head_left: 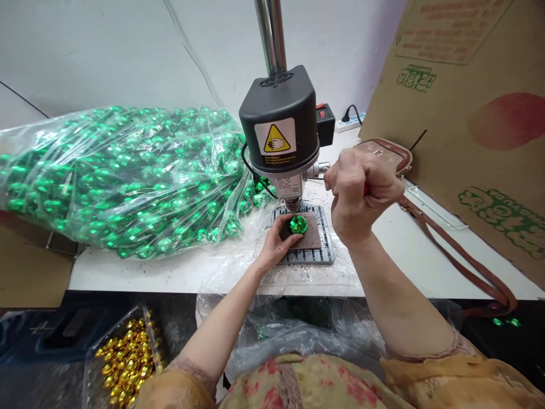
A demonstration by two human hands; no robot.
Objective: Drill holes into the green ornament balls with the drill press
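A white bench [128, 275] runs across the scene, and a large printed cardboard box [451, 108] leans in over its far right side. On the left of the bench lies a long clear plastic bag [46, 130], bulging with shiny green balls [140, 187]. Near the middle stands a black drill press [279, 111] on a bright metal column [271, 40], with a yellow warning label [275, 137] on its front. Crumpled clear sheeting [353, 312] hangs over the near edge of the bench. Below the bench, on the near left, a clear container [150, 329] holds many gold balls [128, 363]. To the right of the press sits a brown handbag [404, 156], its strap trailing toward the near right.

The right hand [361, 196] is raised just right of the press, closed in a fist around the end of its lever [321, 170]; a bit of red shows between the fingers. Under the chuck [292, 204], a slotted metal base [326, 253] carries a flat brown board [314, 236]. The left hand [277, 241] reaches over the left side of the board, thumb and fingers curved and pinching one green ball [297, 225] against it, directly beneath the chuck. Whether the drill tip touches the ball cannot be told. Small dark specks are scattered around the base.
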